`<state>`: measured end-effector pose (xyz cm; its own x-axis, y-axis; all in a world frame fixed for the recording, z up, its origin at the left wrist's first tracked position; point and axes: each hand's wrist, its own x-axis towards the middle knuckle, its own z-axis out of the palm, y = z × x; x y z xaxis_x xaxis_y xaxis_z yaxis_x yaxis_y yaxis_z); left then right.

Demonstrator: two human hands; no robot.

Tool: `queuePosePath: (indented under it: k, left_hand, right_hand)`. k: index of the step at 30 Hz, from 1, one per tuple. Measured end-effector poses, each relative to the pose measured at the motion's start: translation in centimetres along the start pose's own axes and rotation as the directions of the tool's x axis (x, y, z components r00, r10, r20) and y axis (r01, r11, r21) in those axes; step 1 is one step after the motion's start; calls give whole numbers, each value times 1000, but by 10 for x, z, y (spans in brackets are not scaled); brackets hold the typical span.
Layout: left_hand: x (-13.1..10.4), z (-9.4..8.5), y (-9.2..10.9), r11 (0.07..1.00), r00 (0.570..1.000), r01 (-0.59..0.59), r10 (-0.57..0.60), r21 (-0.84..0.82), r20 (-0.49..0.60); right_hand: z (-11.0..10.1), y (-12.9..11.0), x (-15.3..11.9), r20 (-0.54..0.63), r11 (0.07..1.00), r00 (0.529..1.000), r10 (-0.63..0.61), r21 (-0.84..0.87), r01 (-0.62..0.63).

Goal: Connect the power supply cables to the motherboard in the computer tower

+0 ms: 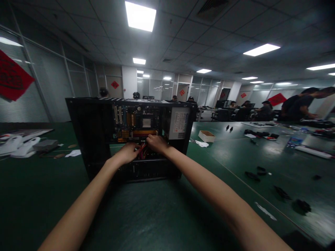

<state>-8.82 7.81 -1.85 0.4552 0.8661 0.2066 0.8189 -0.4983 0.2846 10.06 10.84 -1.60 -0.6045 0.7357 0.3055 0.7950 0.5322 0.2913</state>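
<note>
Left hand [128, 152] and right hand [157, 144] inside open black metal computer case [85, 143], fingers bent at red wire bundle [142, 152] between them; whether clamped, cannot tell. Best steady wires with left, work gently with right, knuckles clear of dark circuit board [154, 118] above.

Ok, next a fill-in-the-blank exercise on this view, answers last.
The left hand and right hand have their fingers at a bundle of ____ inside the case.
The case stands on a table coloured ____.
The small open box sits to the case's ____ in the picture.

wires; green; right
</note>
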Motion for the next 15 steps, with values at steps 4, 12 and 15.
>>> queuePosePath:
  k: [4,12,15]
  left_hand:
    - [0,0,0,1000,1000,-11,11,-2,14]
    - [13,4,-7,988,984,-6,33,157,-174]
    - [26,2,-5,971,986,22,18,236,-167]
  right_hand:
    - [3,2,2,-1,1000,1000,1,4,-1]
    - [5,2,2,-3,999,999,36,24,-36]
    - [4,1,2,-3,999,999,44,31,-44]
